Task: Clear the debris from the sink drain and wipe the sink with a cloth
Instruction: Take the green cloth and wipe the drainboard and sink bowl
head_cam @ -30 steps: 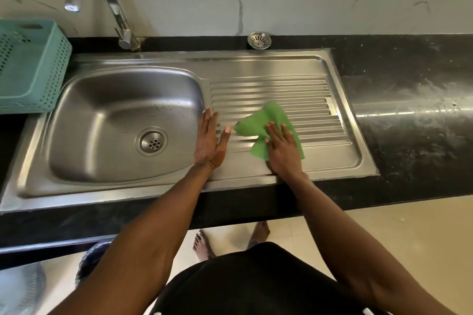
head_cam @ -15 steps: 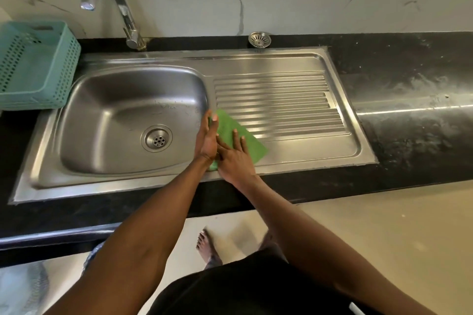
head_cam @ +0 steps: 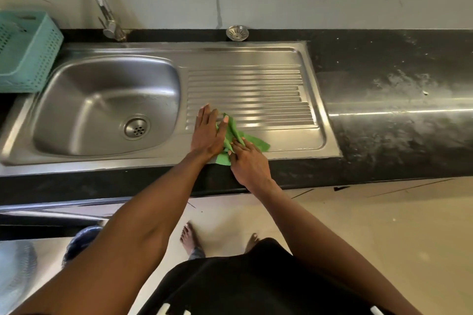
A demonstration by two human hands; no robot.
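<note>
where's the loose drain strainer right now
In the head view the drain strainer sits on the black counter behind the sink's back rim, against the wall, right of the faucet and above the ribbed drainboard.

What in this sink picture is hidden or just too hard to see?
- Head view: part of the green cloth lies under the left hand and right hand.
- Head view: the teal basket is cut off by the left edge; its contents don't show.
- Head view: debris inside the drain is too small to tell.
- Head view: the strainer by the wall is too small for detail.
</note>
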